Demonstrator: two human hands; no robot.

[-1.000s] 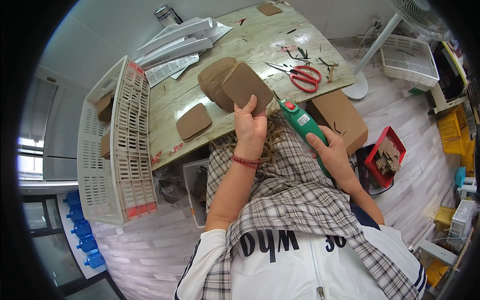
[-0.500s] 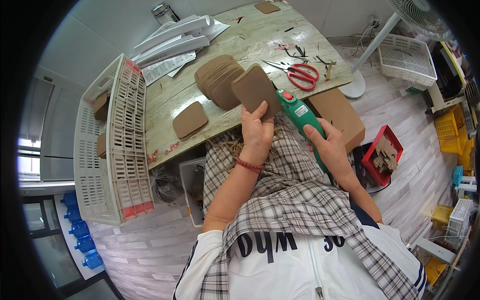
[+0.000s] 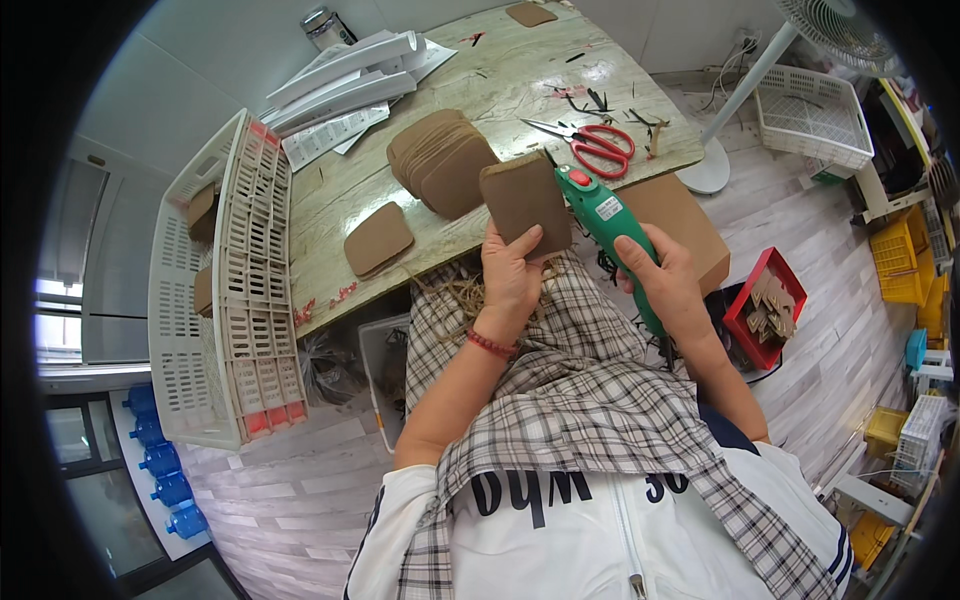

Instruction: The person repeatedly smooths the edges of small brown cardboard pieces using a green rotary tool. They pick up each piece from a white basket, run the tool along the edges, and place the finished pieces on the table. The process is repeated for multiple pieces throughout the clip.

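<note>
A brown rounded-corner pad (image 3: 527, 203) is gripped at its lower edge by my left hand (image 3: 512, 268), thumb on its face. Around the handle of a green power cutter (image 3: 608, 222) with a red button wraps my right hand (image 3: 660, 275). The tool's dark tip is beside the pad's upper right edge; whether they touch I cannot tell. Behind the held pad, a fanned stack of similar pads (image 3: 440, 160) lies on the table (image 3: 350, 215). Another small pile of pads (image 3: 379, 240) sits near the front edge. Red-handled scissors (image 3: 598, 148) rest open-bladed beyond the cutter.
A white plastic crate (image 3: 255, 290) stands at the table's left end, near papers (image 3: 350, 80). Dark scraps (image 3: 598, 100) litter the far right. Below on the right are a cardboard box (image 3: 680, 225), a red tray of brown offcuts (image 3: 765, 310) and a fan pole (image 3: 750, 85). Brown trimmings lie on my lap.
My left hand has turned the pad more upright and shifted it slightly right and down. The cutter in my right hand has moved a little with it.
</note>
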